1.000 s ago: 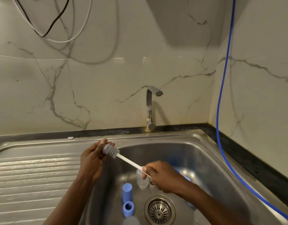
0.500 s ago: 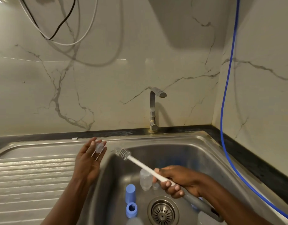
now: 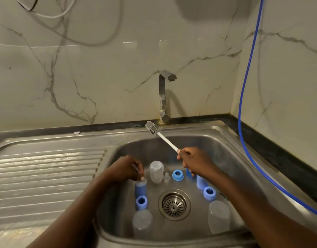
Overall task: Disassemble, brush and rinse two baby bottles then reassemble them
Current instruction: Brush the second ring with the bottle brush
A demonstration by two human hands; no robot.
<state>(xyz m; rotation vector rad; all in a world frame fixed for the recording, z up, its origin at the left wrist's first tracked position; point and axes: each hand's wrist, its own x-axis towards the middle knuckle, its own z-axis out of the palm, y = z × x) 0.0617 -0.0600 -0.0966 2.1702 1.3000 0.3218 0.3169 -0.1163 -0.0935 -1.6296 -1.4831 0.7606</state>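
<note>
Baby-bottle parts lie apart in the steel sink point(image 3: 231, 149). A clear bottle point(image 3: 156, 171) stands neck down at the back, with a small clear teat point(image 3: 166, 177) and a blue ring point(image 3: 177, 175) beside it. Two more clear bodies point(image 3: 142, 221) point(image 3: 219, 216) lie near the front. My left hand point(image 3: 125, 169) reaches down and pinches a small clear teat just above a blue cap point(image 3: 140, 189); a blue ring point(image 3: 141, 202) sits below it. My right hand point(image 3: 193, 161) grips the white handle of the bottle brush point(image 3: 152, 128), whose bristle head points up toward the tap.
The drain point(image 3: 174, 204) is in the middle of the basin. A blue cap point(image 3: 200, 182) and blue ring point(image 3: 209, 193) lie right of it. The tap point(image 3: 163, 97) stands behind the sink and runs no water. A ribbed draining board point(image 3: 46, 176) lies left; a blue hose point(image 3: 243, 104) hangs right.
My left hand has dropped from the sink's rim into the basin with the teat. My right hand has swung the brush away from it, up and right toward the tap.
</note>
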